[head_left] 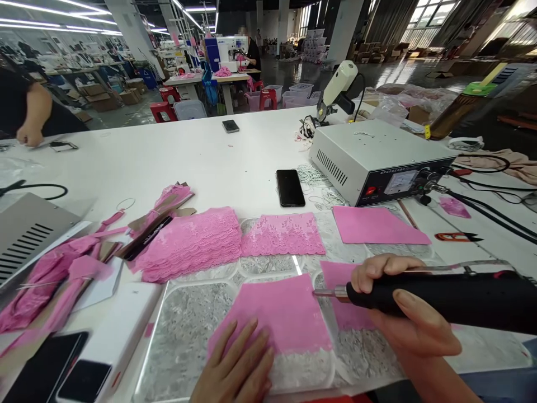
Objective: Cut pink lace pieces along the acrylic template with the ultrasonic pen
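My left hand [241, 364] lies flat with fingers spread, pressing on the lower left of a pink fabric panel [281, 310]. My right hand [419, 324] is wrapped round a black handheld ultrasonic welder [457, 296], held nearly level. Its metal tip meets the panel's right edge near the top corner; whether it touches the cloth is hard to tell. A second pink piece [342, 274] is partly hidden under the tool and right hand. Behind lie a pink lace piece [285, 234], a lace stack [197, 240] and another plain pink piece [377, 225]. A grey marbled mat [184, 330] is underneath.
A grey generator box [377, 151] with cables stands at the right rear. Thread snips [457, 237] lie at right, a black phone [291, 188] behind the lace. Pink bundles [54, 268] and a white box [117, 330] are at left. Another person's hand [30, 134] rests far left.
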`<state>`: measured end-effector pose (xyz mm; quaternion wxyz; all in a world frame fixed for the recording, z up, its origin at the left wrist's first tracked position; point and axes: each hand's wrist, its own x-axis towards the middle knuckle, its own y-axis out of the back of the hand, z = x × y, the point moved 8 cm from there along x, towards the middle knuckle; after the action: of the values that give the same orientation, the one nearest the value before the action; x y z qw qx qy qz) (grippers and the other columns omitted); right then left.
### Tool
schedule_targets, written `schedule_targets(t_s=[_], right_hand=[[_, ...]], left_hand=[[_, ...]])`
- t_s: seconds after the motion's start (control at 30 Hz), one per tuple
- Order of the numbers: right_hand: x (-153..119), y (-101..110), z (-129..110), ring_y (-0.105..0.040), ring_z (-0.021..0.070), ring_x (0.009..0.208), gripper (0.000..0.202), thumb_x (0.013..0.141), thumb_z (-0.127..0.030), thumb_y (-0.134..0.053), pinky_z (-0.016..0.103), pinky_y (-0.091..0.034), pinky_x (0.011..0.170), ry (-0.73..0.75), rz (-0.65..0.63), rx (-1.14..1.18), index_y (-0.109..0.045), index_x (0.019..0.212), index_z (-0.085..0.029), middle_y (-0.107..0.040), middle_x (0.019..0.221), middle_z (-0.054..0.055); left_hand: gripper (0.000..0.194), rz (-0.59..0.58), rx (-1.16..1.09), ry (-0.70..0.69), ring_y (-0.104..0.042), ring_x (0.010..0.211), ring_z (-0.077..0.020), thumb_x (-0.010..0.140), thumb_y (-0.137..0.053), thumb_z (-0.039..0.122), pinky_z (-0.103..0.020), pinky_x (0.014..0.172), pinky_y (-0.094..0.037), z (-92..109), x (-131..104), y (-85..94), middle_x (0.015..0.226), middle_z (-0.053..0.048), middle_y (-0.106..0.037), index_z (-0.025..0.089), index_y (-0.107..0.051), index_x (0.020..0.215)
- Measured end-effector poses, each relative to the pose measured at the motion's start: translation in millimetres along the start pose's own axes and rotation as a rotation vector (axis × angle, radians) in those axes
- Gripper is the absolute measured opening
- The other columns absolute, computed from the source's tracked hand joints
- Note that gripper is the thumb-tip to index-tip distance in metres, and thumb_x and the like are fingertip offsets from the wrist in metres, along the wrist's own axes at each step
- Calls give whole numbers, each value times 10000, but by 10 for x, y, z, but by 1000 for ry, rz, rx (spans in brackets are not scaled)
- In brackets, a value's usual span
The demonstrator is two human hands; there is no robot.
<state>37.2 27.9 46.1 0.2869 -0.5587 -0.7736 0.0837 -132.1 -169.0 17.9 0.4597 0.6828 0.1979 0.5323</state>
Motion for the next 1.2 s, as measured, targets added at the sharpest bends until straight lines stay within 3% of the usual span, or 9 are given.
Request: schedule_targets(t_s=[0.5,1.0,1.2], right_hand=[[139,-391,152,-584,128,591,85,783,-230,-650,308,-530,556,32,-26,-23,-650,867,-220,-581,778,5],[153,-478,186,-585,130,583,67,781,-214,-651,315,-533,563,26,-65,-85,-644,846,-229,-593,758,-2],[117,-690,264,-575,133,584,72,792,-250,-647,321,-526,547,-18,-102,-51,-626,860,-236,-570,775,-6]], left_hand=[[226,88,-19,59,-453,1355,-244,1001,-474,180,-447,1192,-260,-33,-16,23,1130,-85,-719,125,-677,1085],[274,74,18,79,-470,1343,-237,1027,-455,260,-455,1205,-224,-18,-89,-41,1165,-57,-708,149,-690,1115],[248,82,30,69,-511,1311,-241,995,-533,302,-460,1200,-239,-2,-130,-50,1172,-72,-702,153,-686,1121]])
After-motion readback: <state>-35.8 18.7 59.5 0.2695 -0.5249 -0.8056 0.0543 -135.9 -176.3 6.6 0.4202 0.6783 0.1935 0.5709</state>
